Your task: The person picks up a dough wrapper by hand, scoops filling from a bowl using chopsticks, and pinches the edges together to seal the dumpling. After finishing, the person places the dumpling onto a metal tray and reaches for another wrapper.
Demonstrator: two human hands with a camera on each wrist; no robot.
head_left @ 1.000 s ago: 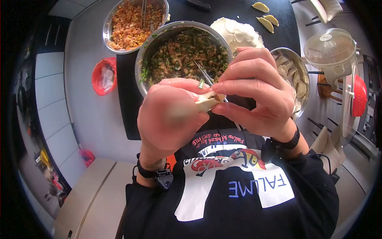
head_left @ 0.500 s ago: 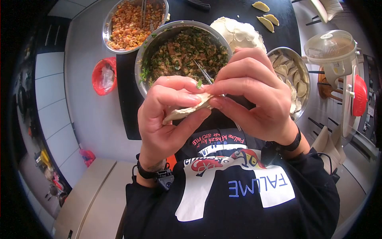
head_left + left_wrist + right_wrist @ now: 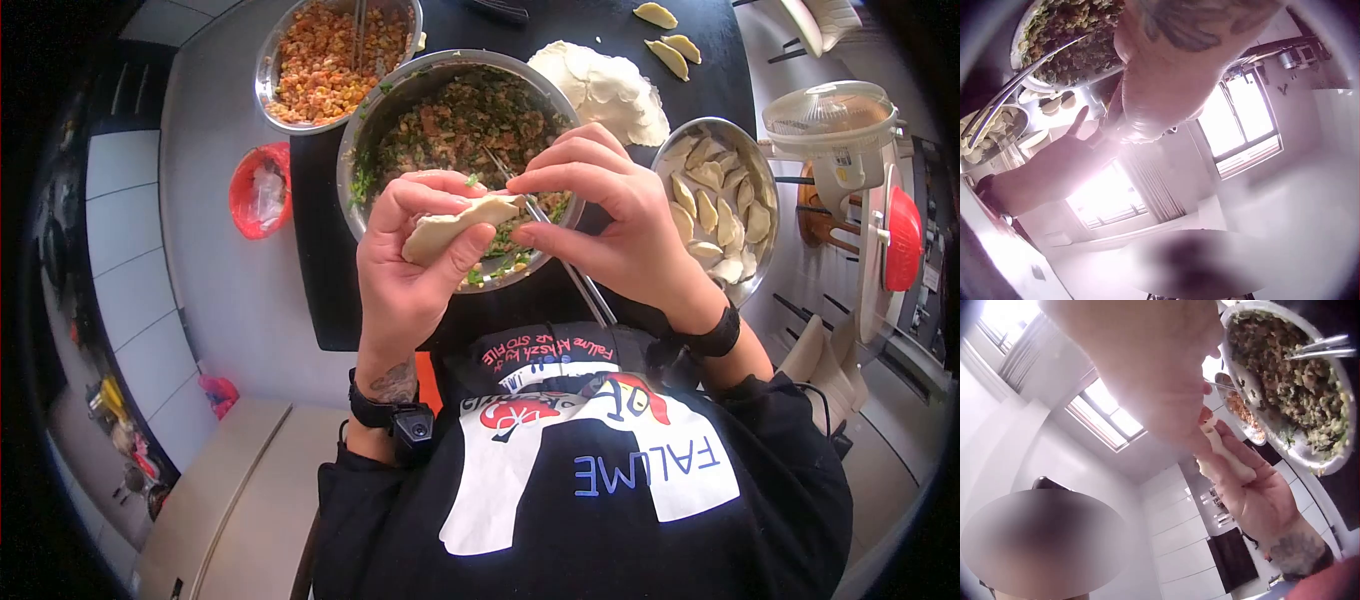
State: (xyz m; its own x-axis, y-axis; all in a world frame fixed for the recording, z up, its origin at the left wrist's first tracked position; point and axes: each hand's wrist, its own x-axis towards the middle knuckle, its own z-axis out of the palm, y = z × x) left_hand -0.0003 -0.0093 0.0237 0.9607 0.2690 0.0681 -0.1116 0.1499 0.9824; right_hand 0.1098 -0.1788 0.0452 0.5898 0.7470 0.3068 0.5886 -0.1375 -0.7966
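A folded dumpling (image 3: 455,228) with a closed, pale edge lies between the thumb and fingers of the left hand (image 3: 405,260), over the near left rim of the bowl of green-flecked filling (image 3: 440,130). The right hand (image 3: 620,225) has its thumb and forefinger at the dumpling's right tip; whether they still touch it is hard to tell. Metal chopsticks (image 3: 575,270) rest in the bowl and pass below the right hand. In the right wrist view the dumpling (image 3: 1232,461) shows along the left palm (image 3: 1266,500).
A bowl of orange filling (image 3: 325,70) stands at the upper left. Beyond the right hand are a stack of pale wrappers (image 3: 600,90) and a metal bowl holding several dumplings (image 3: 728,215). Several yellowish dumplings (image 3: 667,60) lie on the black table. A red-lined bin (image 3: 262,190) is at the left.
Both hands have moved slightly up toward the filling bowl. The dumpling has turned more into view, and the right fingers have spread from their pinch and shifted left.
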